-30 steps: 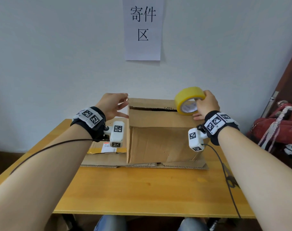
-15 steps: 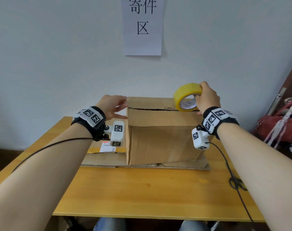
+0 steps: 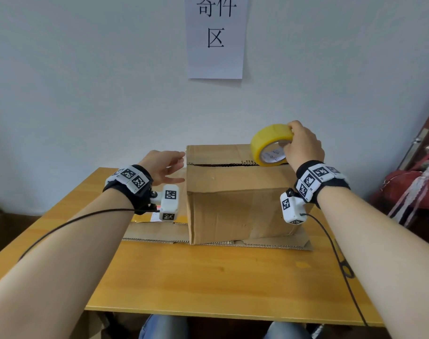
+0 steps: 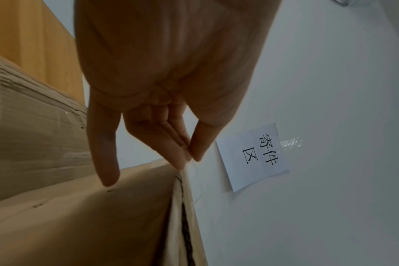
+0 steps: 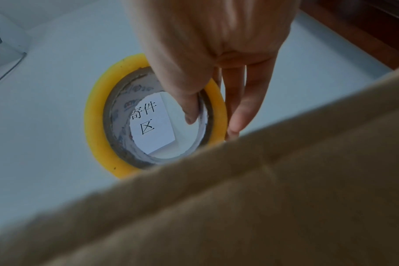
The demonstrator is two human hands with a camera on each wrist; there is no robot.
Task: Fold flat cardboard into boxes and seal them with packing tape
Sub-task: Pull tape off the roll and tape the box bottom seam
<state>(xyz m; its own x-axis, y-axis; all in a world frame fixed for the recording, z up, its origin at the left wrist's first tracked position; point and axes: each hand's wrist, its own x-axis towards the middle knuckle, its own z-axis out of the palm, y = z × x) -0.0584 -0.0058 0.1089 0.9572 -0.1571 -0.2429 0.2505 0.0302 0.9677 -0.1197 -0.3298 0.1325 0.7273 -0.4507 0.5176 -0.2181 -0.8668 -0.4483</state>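
The box (image 3: 240, 192) is already folded into shape and stands on flat cardboard (image 3: 159, 234) on the table (image 3: 208, 277), but the seam (image 3: 223, 164) between its top flaps is open, with no tape visible on it — sealing is probably just starting. The right hand (image 3: 302, 145) grips the tape roll (image 3: 269, 143) at the right end of the seam, thumb inside the core. The left hand (image 3: 163, 165) is relaxed with straight fingers, fingertips touching the left top edge of the box and holding nothing. More flat cardboard is left to fold.
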